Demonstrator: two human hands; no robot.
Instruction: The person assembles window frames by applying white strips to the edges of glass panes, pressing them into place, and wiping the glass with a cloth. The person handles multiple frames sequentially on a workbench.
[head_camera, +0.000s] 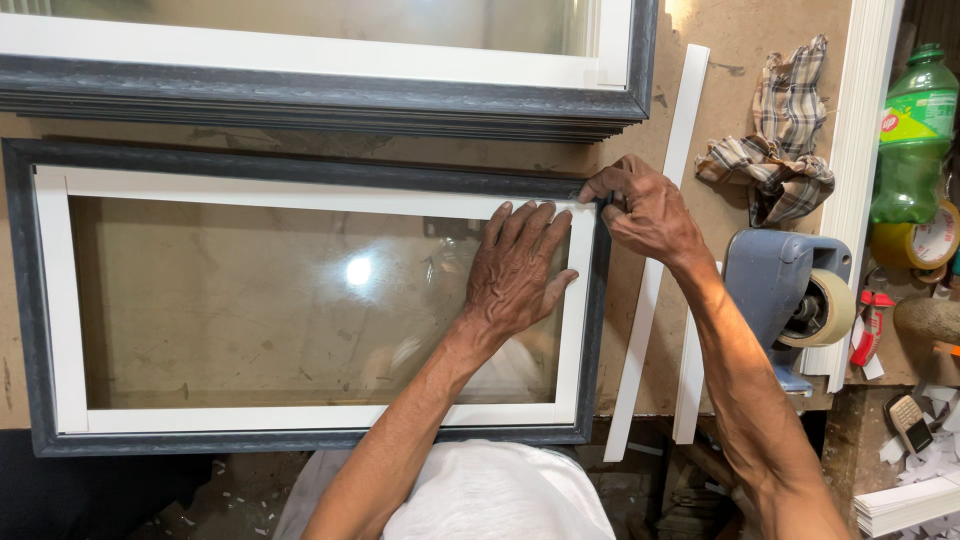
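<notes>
Dark frame (20, 300) with white inner liner (48, 300) and glass (250, 310) lies flat on the desk (740, 30), along its near edge. A second frame (300, 95) lies behind it, toward the far edge. Left hand (515, 270) rests open, fingers spread flat on the glass at the frame's far right corner, gripping nothing. Right hand (645, 210) is clenched at that same corner, fingertips pinched on the frame's edge; what it pinches is hidden. Just right: two loose white strips (655, 270). Further right: checked rag (780, 130), blue tape dispenser (785, 285), green bottle (915, 130) at the desk's right edge.
</notes>
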